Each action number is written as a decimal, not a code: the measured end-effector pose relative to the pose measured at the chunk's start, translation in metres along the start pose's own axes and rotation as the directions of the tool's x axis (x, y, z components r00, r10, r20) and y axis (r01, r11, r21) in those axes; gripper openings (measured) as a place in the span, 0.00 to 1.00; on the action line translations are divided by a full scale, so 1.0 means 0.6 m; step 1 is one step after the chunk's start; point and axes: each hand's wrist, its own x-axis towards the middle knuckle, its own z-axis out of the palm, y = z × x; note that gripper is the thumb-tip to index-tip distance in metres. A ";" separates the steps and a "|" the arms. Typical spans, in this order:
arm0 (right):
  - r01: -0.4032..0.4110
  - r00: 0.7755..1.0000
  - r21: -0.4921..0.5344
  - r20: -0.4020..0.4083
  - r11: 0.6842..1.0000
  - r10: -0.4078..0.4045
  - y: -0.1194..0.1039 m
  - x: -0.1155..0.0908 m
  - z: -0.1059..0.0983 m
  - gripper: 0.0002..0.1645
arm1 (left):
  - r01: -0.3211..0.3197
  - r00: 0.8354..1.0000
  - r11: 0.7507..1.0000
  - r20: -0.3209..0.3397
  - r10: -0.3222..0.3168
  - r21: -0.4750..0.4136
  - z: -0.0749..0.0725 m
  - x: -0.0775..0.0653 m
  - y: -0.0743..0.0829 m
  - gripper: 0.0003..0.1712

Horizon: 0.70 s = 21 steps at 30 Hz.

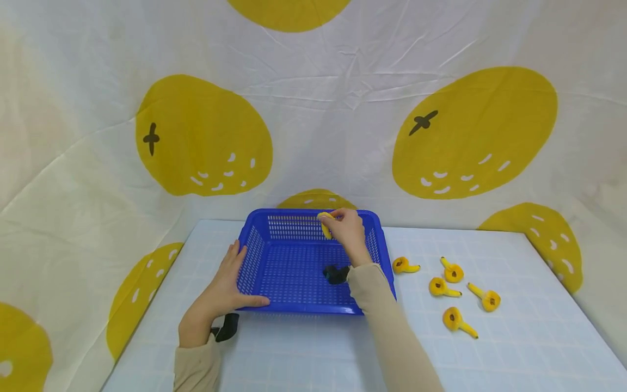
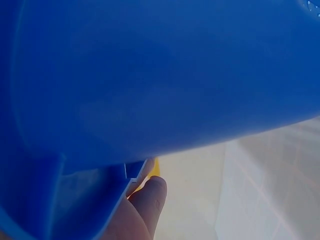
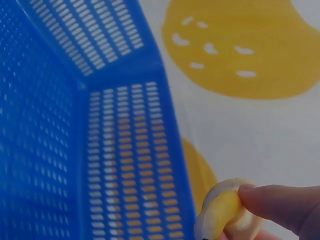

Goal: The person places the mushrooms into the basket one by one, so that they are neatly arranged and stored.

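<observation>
Through the head camera I have my right hand (image 1: 349, 231) pinching a yellow mushroom-like piece (image 1: 325, 227) between thumb and fingers, a narrow grip; the right wrist view shows the thumb pressed on it, close to a blue rim. From the head, that piece appears in front of the far wall of a blue slotted basket (image 1: 299, 309), though I cannot tell how high it hangs. My left hand (image 1: 225, 291) is spread wide at the basket's near left corner, thumb lying over the near rim and fingers along the left side; up close, the left wrist view is mostly blue plastic. On the pale gridded table (image 1: 289, 356), right of the basket, lie five more yellow pieces (image 1: 453, 315): one just beside the basket wall, the other four grouped farther right. Behind everything hangs a white cloth (image 1: 333, 152) printed with big yellow fruit shapes, and both sleeves (image 1: 389, 326) are beige.
</observation>
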 end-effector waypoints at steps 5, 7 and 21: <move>-0.033 0.998 0.083 0.056 0.996 0.028 0.006 -0.001 0.045 0.19 | 0.005 1.000 1.000 0.005 -0.005 0.001 0.000 -0.001 0.000 0.79; -0.051 0.996 0.111 0.072 0.993 0.043 0.006 -0.003 0.060 0.19 | 0.011 1.000 1.000 0.006 -0.011 0.004 -0.001 0.000 0.001 0.79; -0.093 0.989 -0.017 0.114 0.996 0.095 -0.008 -0.013 0.124 0.16 | 0.021 1.000 1.000 0.010 -0.021 0.021 0.000 -0.001 0.004 0.76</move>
